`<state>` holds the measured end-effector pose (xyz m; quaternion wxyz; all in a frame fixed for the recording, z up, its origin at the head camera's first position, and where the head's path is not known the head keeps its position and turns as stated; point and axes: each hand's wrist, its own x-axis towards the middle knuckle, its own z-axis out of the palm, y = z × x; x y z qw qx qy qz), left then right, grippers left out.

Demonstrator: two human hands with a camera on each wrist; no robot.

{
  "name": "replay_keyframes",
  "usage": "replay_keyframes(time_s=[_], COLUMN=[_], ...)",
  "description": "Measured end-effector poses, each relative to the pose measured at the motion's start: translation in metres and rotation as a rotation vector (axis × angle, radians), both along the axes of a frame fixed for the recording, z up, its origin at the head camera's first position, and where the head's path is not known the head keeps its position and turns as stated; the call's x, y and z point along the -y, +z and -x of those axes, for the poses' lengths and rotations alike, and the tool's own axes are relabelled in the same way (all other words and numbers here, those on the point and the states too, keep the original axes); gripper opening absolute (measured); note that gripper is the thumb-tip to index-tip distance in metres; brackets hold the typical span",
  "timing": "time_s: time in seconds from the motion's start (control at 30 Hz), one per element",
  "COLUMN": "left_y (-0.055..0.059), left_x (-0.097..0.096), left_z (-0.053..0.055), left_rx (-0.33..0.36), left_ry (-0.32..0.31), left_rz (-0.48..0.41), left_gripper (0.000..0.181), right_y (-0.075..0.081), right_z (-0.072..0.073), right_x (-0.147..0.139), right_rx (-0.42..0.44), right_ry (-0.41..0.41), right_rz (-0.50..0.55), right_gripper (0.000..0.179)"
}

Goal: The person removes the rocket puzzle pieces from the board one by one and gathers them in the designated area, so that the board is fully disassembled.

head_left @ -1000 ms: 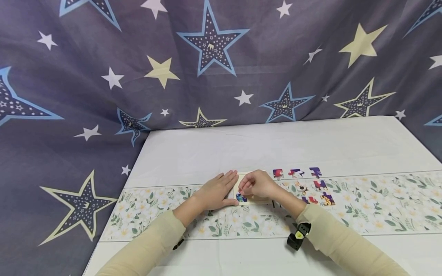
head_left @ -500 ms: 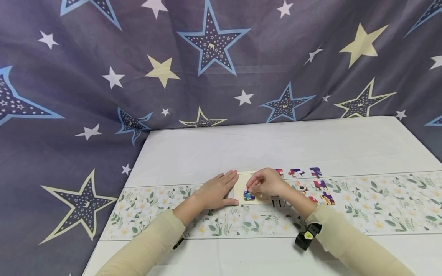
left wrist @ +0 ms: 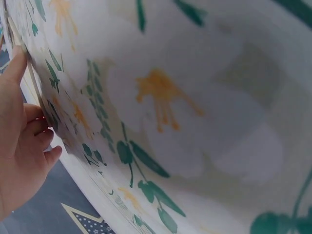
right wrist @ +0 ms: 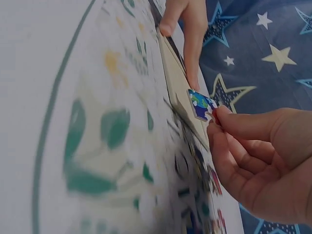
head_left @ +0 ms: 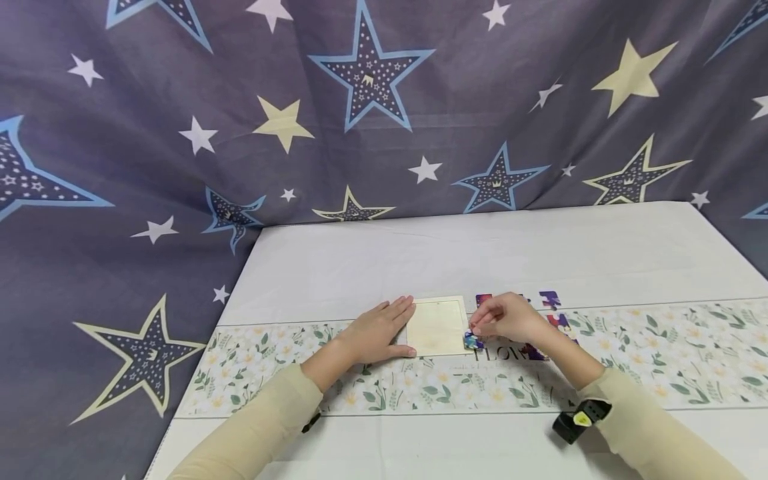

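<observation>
My left hand [head_left: 376,333] lies with straight fingers along the left edge of a pale wooden puzzle tray [head_left: 437,327], its fingertips and thumb on the frame. The tray's inside shows bare wood. My right hand [head_left: 509,319] pinches a blue and purple jigsaw piece [right wrist: 202,105] between thumb and fingers, over the tray's lower right corner in the head view. In the right wrist view the piece is tilted, its printed face visible. My left hand [right wrist: 187,29] shows behind it at the tray's far edge.
Several loose jigsaw pieces [head_left: 549,299] lie right of the tray, partly hidden by my right hand and forearm. A white cloth with a floral band [head_left: 672,360] covers the table. A star-printed curtain [head_left: 384,167] hangs behind and at the sides.
My right hand has moved right with the blue jigsaw piece, from the tray's left part to its right edge, uncovering the tray. My left hand has stayed put.
</observation>
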<state>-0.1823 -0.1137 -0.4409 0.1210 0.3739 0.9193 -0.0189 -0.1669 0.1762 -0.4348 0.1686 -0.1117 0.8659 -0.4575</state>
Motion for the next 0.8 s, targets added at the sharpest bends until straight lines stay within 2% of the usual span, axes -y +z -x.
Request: replay_keyframes(time_s=[0.2,0.4,0.67,0.8], left_y=[-0.002,0.001,0.005,0.008], left_x=[0.002,0.003,0.003,0.001], left_z=[0.0,0.001,-0.001,-0.002], left_rx=[0.0,-0.002,0.033,0.06], left_ry=[0.005,0.004,0.028,0.043], left_rz=[-0.005,-0.001,-0.022,-0.041], left_gripper=[0.091,0.091,0.091,0.091], right_y=[-0.002,-0.002,0.001,0.001], right_z=[-0.006,-0.014,-0.023,-0.026], right_x=[-0.016,-0.019,-0.017,-0.014], right_rx=[0.031,0.002,-0.222,-0.258], right_ry=[-0.01,0.017,0.091,0.079], right_rz=[-0.018,-0.059,-0.198,-0.212], right_gripper=[0.014,0.011,0.005,0.006])
